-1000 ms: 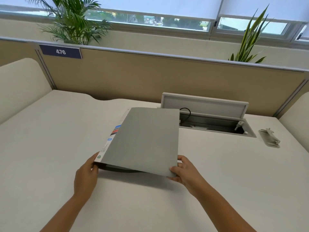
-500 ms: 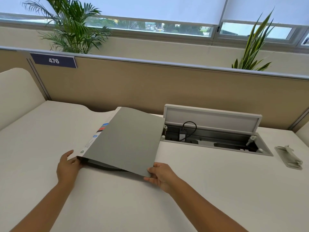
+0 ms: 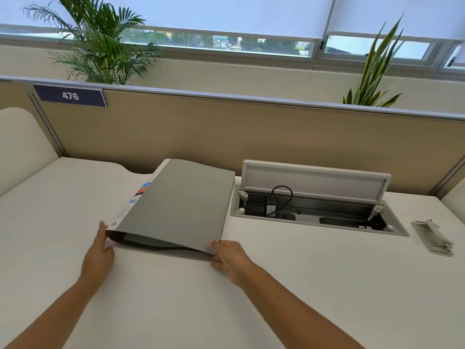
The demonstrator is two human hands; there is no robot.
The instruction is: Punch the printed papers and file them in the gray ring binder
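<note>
The gray ring binder (image 3: 176,205) lies on the white desk (image 3: 176,298), its white labelled spine to the left. Its front cover is slightly raised at the near edge, and a dark gap shows under it. My right hand (image 3: 227,256) pinches the cover's near right corner. At the binder's near left corner, by the spine, my left hand (image 3: 99,250) touches it with straight fingers. No printed papers or punch are in view.
An open cable box (image 3: 317,210) with a raised lid and a black plug sits in the desk right of the binder. A small gray clip-like object (image 3: 432,238) lies further right. A beige partition (image 3: 251,137) closes the desk's far side.
The binder has been lowered and pushed away toward the partition; its cover has come down closer to flat. Both hands stayed at its near corners.
</note>
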